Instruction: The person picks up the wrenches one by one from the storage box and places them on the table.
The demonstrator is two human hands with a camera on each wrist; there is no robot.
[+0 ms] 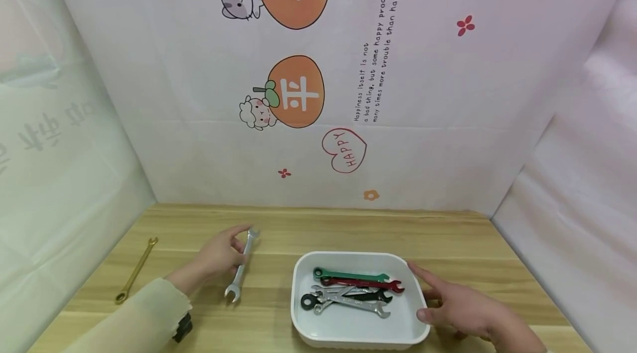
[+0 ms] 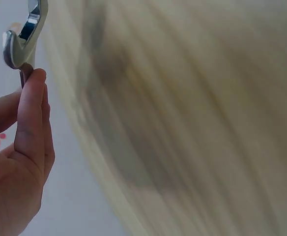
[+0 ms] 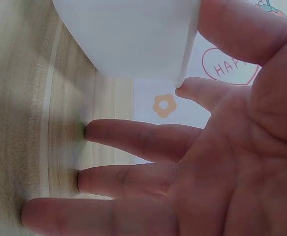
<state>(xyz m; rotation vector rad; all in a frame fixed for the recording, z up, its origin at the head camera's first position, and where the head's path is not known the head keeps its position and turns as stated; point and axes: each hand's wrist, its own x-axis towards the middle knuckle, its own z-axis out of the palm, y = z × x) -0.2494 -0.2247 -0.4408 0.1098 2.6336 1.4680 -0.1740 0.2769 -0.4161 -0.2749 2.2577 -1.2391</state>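
Observation:
My left hand pinches a silver open-ended wrench between thumb and fingers, left of the white tub. In the left wrist view one open jaw of the wrench shows above the fingertips. At the tub's right side, my right hand touches the rim with thumb and index finger. The right wrist view shows its other fingers stretched out, their tips down at the table. Inside the white plastic tub lie a green wrench, a red wrench, a black wrench and several silver ones.
A gold combination wrench lies by itself on the wooden table, near its left edge. White printed cloth stands as a wall behind the table, and pale cloth hangs on both sides.

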